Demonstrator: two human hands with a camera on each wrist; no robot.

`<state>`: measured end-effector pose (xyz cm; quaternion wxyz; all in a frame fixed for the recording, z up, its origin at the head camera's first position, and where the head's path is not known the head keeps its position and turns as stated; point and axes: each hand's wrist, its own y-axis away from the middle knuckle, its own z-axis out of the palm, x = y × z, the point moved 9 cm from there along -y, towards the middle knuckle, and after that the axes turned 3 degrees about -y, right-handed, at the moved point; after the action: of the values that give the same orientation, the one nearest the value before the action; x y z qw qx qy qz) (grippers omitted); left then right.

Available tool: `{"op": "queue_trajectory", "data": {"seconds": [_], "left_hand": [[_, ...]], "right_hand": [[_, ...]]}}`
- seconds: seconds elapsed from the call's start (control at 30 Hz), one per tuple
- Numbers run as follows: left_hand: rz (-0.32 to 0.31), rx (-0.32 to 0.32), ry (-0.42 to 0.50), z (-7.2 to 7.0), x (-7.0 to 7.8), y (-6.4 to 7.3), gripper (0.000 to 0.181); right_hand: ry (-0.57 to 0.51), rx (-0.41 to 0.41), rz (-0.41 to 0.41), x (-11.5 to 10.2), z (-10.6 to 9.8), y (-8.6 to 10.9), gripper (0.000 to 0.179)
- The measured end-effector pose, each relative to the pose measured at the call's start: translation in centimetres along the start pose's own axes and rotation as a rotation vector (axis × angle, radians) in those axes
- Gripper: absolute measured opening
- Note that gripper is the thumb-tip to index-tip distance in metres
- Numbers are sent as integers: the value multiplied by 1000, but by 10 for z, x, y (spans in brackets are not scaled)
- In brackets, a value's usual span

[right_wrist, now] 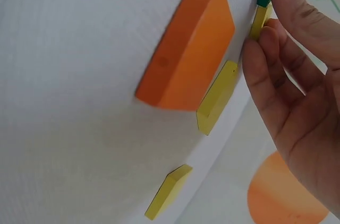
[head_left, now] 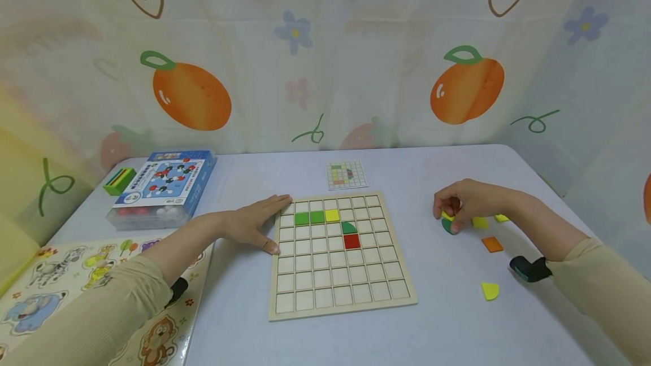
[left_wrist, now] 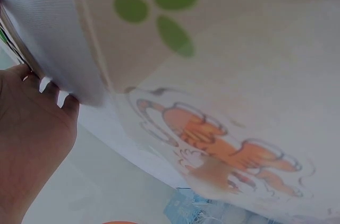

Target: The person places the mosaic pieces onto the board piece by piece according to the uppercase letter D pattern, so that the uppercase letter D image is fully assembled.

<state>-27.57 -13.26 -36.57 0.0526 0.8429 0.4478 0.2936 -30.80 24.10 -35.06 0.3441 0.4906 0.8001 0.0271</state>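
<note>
My left hand [head_left: 256, 223] lies with spread fingers along the left edge of a wooden grid board [head_left: 342, 310], its thumb near the rim. Two green squares [head_left: 309, 217], a yellow square [head_left: 332, 216], a green quarter-round piece [head_left: 348, 227] and a red square [head_left: 351, 241] sit in the board's cells. Off to the board's right, my right hand [head_left: 473, 199] pinches a green piece [head_left: 447, 226] with a rounded edge, close to the table. A yellow piece [right_wrist: 258, 21] shows right against it, partly covered by the fingers.
Near the right hand lie an orange square [head_left: 492, 244] and yellow pieces [head_left: 490, 291]. Behind the board is a small pattern card [head_left: 347, 174]. At left are a boxed molecule set [head_left: 165, 185], a green block stack [head_left: 119, 181] and an animal picture board [head_left: 61, 281].
</note>
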Motion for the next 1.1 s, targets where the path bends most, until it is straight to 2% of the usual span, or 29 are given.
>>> {"op": "queue_trajectory", "data": {"seconds": [0.2, 0.67, 0.97, 1.1], "left_hand": [[0, -2, -4, -1, 1, 1, 112], [5, -5, 7, 0, 3, 1, 112], [-3, -9, 9, 1, 2, 1, 112], [-2, -8, 1, 0, 2, 1, 114]], "right_hand": [[17, 19, 24, 1, 0, -2, 27], [57, -16, -32, -13, 3, -2, 23], [128, -30, -8, -21, -1, -2, 34], [125, -38, -54, -33, -4, -1, 30]]}}
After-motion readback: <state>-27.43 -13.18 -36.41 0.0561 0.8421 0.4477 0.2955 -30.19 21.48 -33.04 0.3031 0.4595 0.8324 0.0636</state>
